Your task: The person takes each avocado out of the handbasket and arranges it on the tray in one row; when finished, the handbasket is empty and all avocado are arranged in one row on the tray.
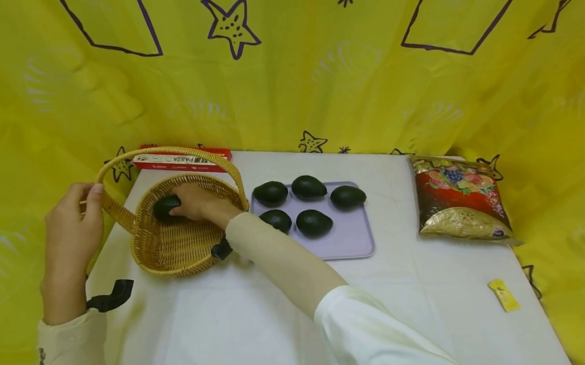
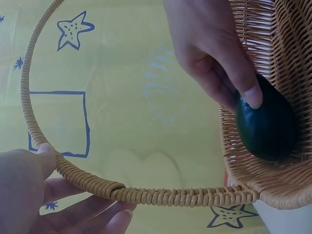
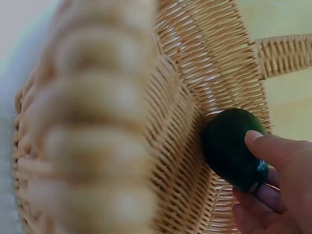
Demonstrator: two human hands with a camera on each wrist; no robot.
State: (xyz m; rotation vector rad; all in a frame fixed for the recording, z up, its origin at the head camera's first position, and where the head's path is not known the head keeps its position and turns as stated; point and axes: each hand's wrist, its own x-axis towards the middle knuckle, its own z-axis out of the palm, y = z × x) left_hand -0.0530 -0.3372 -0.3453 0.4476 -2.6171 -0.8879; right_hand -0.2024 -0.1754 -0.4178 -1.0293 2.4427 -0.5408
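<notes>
Inside the wicker basket (image 1: 187,261), my right hand (image 1: 195,202) grips a dark green avocado (image 1: 165,208) at its far left side. Thumb and fingers hold one end of the avocado (image 3: 234,148) in the right wrist view, and its other end lies close to the woven wall. My left hand (image 1: 74,224) pinches the basket's arched handle (image 2: 92,184) near its left foot, thumb on one side and fingers on the other. Right of the basket, several more avocados (image 1: 314,223) lie on a pale lilac tray (image 1: 348,240), partly behind my right forearm.
A red pasta box (image 1: 183,160) lies behind the basket. At the right stands a plump brown, red and gold bag (image 1: 462,200) with fruit printed on it. A small yellow packet (image 1: 504,295) lies near the table's right edge. Yellow patterned cloth (image 1: 286,82) hangs behind the white table.
</notes>
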